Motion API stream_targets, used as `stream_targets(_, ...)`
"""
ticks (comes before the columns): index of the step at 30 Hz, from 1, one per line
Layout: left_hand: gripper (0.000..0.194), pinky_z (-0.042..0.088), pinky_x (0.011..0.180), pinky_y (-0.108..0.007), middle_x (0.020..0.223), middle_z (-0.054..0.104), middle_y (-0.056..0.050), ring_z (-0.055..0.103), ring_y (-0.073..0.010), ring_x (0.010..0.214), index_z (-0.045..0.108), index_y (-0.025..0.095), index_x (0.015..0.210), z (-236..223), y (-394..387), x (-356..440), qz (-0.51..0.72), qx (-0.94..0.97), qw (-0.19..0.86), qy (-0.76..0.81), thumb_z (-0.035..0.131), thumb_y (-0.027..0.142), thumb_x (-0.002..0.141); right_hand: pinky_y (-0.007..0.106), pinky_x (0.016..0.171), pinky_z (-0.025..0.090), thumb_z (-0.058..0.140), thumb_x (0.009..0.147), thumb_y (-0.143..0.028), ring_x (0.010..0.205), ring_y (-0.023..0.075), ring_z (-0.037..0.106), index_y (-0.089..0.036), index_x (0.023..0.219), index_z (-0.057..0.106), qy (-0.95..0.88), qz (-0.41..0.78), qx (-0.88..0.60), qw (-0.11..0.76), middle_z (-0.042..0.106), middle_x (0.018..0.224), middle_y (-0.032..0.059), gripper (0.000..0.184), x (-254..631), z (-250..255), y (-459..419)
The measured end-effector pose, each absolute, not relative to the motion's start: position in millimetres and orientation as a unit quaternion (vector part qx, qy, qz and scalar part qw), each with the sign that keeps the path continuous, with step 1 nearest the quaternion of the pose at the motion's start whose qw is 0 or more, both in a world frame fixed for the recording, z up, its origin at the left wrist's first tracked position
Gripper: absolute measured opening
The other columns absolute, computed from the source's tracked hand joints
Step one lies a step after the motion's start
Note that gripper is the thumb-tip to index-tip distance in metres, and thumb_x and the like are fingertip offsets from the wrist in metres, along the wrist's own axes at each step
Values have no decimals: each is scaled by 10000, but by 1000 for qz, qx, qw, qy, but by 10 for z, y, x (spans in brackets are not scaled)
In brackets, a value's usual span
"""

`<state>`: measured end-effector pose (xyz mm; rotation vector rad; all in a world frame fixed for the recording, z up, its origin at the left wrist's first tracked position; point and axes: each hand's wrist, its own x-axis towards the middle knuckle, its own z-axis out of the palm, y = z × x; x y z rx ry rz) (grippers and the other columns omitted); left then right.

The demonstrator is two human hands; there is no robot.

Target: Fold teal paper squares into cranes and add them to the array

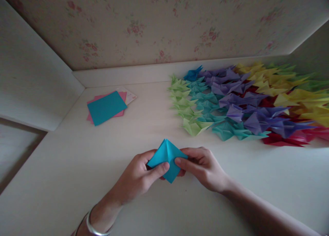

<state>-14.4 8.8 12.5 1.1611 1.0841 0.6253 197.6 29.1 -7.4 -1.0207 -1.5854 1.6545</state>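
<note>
A blue sheet of origami paper (168,157), folded into a small diamond with a crease down its upper middle, is held between both hands above the white table. My left hand (144,172) grips its left side, thumb flat on the front and fingers behind. My right hand (202,165) pinches the right corner, with the thumb on the front face and the fingers mostly hidden behind the paper. One tip of the diamond points away from me, the opposite one toward me.
At the back left lies a stack of blue paper (106,107) and pink paper (123,98). Rows of folded paper cranes cover the right side, among them green cranes (195,126), purple cranes (233,81) and yellow cranes (295,97). A floral wall (154,26) stands behind the table (102,150).
</note>
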Motion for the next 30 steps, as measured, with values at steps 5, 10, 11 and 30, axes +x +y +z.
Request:
stream_targets(5, 254, 571, 624, -235, 795, 749, -21, 658, -157, 708, 757, 197, 1040, 115, 91, -104, 303, 506, 648, 482, 598, 364, 932, 204, 575, 530, 651, 893, -330, 597, 123, 666, -132, 827, 758, -517, 714, -356, 309, 719, 664, 33, 234, 1995, -125, 308)
stream_targets(10, 184, 590, 586, -193, 935, 771, -15, 695, -151, 739, 788, 243, 1014, 70, 73, -132, 339, 481, 651, 480, 680, 263, 867, 186, 526, 554, 739, 816, -285, 537, 118, 699, -200, 959, 795, -385, 790, -329, 345, 757, 665, 18, 175, 1984, -218, 304)
stream_targets(11, 186, 595, 590, -191, 950, 775, -13, 705, -153, 752, 791, 252, 1012, 63, 70, -136, 343, 477, 655, 475, 684, 245, 860, 188, 529, 560, 750, 800, -276, 534, 122, 706, -202, 939, 801, -366, 800, -321, 351, 758, 652, 18, 166, 1981, -229, 301)
stream_targets(30, 147, 594, 593, -178, 787, 769, -14, 716, -141, 707, 818, 224, 799, 66, 53, -186, 358, 386, 719, 454, 693, 146, 797, 237, 560, 585, 762, 748, -228, 567, 151, 712, -175, 827, 812, -370, 777, -324, 393, 756, 683, 46, 107, 2036, -262, 290)
